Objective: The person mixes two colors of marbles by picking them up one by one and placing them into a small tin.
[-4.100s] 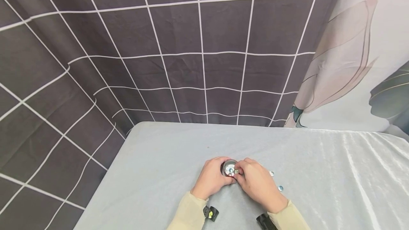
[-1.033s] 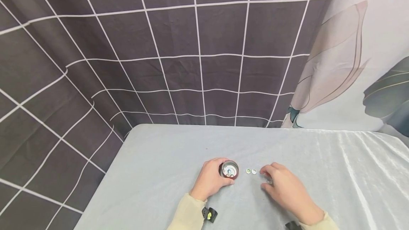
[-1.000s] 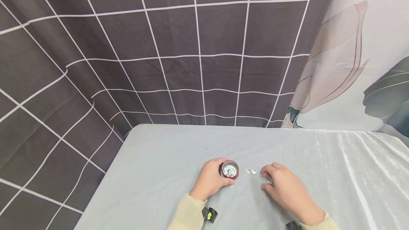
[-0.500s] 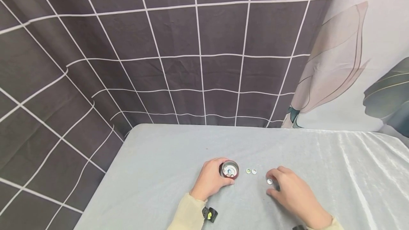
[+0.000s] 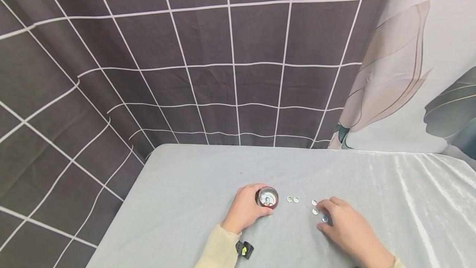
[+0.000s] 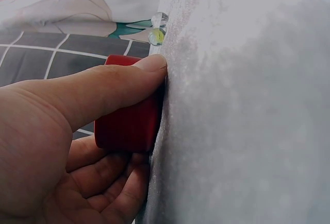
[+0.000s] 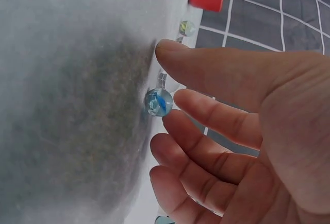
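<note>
My left hand (image 5: 246, 208) grips a small round bowl, red outside (image 6: 129, 123) and shiny inside, with thumb and fingers on its sides. Inside the bowl (image 5: 274, 192) several marbles (image 5: 267, 200) show, one bluish. At its right, a yellow-green marble (image 5: 289, 199) and a clear marble (image 5: 296, 199) lie side by side on the cloth. My right hand (image 5: 347, 226) is low over the cloth, fingers bent and thumb apart. Between thumb and fingers lies a blue-swirled marble (image 7: 158, 102), not pinched. Two clear marbles, upper (image 5: 314, 202) and lower (image 5: 315, 211), lie by its fingertips.
A pale velvety cloth (image 5: 193, 177) covers the table, creased at the right. Behind and left hangs a dark grey curtain with a white grid (image 5: 208, 86). A white leaf-patterned curtain (image 5: 401, 131) hangs at the back right.
My right hand has left the bowl and moved right, lately drifting farther right and nearer, uncovering marbles. The green and clear marbles beside the bowl were absent there 4.1 s ago. The left hand keeps its grip.
</note>
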`<state>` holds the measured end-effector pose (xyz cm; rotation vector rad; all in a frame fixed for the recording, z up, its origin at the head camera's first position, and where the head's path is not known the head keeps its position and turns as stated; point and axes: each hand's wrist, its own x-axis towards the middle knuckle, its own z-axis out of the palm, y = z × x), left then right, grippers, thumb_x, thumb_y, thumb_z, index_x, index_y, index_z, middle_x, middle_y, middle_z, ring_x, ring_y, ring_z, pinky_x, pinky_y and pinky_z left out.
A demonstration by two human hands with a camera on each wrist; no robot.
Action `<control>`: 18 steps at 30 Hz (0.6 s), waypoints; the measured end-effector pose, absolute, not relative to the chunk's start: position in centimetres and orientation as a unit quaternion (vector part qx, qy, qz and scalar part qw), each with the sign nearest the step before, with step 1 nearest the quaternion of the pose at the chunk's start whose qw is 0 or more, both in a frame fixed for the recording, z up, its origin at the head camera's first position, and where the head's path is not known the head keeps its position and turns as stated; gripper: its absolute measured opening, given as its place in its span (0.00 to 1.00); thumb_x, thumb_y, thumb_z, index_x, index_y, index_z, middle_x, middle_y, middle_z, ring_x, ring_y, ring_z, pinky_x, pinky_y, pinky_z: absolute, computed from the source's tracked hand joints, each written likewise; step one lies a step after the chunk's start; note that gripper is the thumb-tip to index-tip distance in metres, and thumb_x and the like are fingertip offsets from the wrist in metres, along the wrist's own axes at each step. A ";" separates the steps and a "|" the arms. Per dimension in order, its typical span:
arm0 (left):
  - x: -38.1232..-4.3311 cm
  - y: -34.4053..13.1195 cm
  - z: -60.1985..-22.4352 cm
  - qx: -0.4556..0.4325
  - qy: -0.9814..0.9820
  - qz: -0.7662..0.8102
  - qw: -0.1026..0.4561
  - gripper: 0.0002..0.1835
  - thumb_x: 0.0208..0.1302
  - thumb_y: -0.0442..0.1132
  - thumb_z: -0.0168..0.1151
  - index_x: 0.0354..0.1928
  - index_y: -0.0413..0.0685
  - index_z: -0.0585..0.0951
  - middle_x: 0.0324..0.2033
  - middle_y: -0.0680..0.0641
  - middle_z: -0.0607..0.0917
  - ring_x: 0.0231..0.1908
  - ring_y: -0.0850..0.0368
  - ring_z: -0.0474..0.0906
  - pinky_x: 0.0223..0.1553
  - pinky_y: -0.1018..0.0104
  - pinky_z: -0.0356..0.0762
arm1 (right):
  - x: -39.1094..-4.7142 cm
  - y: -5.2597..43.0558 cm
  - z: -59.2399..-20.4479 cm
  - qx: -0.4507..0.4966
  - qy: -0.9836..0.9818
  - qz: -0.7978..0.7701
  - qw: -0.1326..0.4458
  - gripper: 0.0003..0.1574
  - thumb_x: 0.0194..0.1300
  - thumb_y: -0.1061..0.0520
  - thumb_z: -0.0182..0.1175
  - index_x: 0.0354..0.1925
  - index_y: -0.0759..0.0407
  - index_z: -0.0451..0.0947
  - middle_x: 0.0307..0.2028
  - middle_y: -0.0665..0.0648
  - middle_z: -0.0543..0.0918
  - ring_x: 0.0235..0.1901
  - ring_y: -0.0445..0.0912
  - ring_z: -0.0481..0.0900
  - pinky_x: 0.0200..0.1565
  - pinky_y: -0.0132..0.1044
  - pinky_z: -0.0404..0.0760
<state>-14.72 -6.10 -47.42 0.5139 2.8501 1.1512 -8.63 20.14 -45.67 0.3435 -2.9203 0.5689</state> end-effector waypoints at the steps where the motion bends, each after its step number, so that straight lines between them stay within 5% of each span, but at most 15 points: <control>1: -14.7 -6.1 -47.4 0.165 0.915 0.369 0.013 0.29 0.42 0.40 0.83 0.52 0.49 0.85 0.46 0.53 0.87 0.51 0.55 0.82 0.57 0.60 0.77 | -8.6 20.2 -45.7 0.116 -0.972 0.190 0.076 0.24 0.40 0.56 0.80 0.39 0.54 0.83 0.30 0.43 0.76 0.32 0.40 0.75 0.35 0.44 0.80; 18: -14.7 -6.1 -47.2 0.166 0.916 0.364 0.018 0.30 0.43 0.40 0.83 0.52 0.48 0.85 0.46 0.52 0.87 0.51 0.54 0.81 0.58 0.58 0.77 | -8.6 20.9 -45.8 0.098 -0.978 0.182 0.038 0.20 0.44 0.55 0.79 0.37 0.56 0.83 0.29 0.46 0.76 0.30 0.41 0.74 0.35 0.46 0.80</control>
